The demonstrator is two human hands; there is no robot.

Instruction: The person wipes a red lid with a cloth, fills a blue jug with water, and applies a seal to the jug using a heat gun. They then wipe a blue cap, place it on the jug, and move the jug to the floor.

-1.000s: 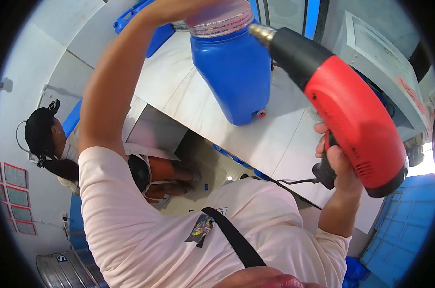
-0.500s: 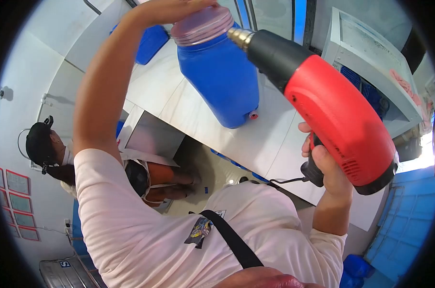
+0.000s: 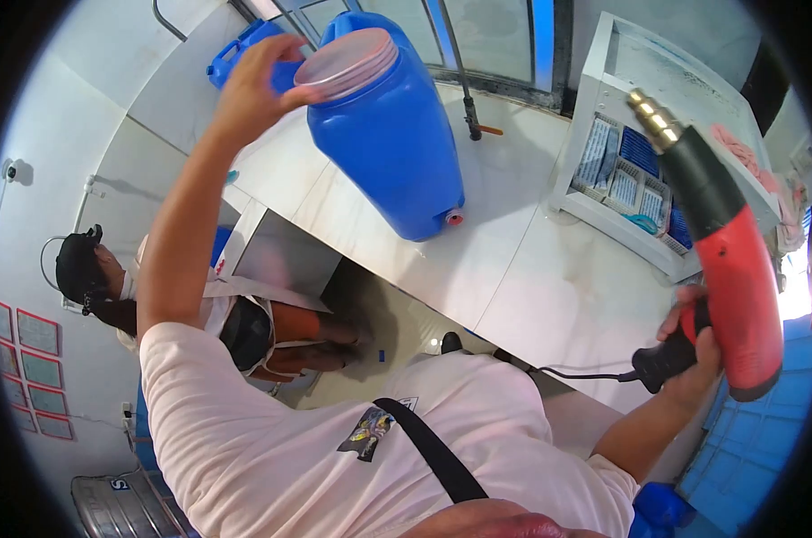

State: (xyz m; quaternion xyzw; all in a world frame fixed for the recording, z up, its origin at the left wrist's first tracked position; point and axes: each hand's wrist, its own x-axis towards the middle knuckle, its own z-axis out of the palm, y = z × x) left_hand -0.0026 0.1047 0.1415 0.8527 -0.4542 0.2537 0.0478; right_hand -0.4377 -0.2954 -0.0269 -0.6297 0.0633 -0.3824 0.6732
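Observation:
A blue plastic water jug stands on the white counter, with a wide pinkish screw cap on top and a small red-tipped outlet low on its side. At the cap's left edge is my left hand, thumb and fingers apart; the thumb seems to touch the rim. My right hand wraps round the black handle of a red heat gun. The gun's metal nozzle points up, away from the jug, in front of a white cabinet.
The white cabinet holds baskets of blue and white packets. More blue jugs stand behind. A tap with an orange lever rises from the counter. A co-worker in a black cap is at left. The gun's cord crosses the counter edge.
The heat gun has swung right and upright, away from the jug's cap. My left hand has slid from the cap's top to its left side. The jug appears slightly further left.

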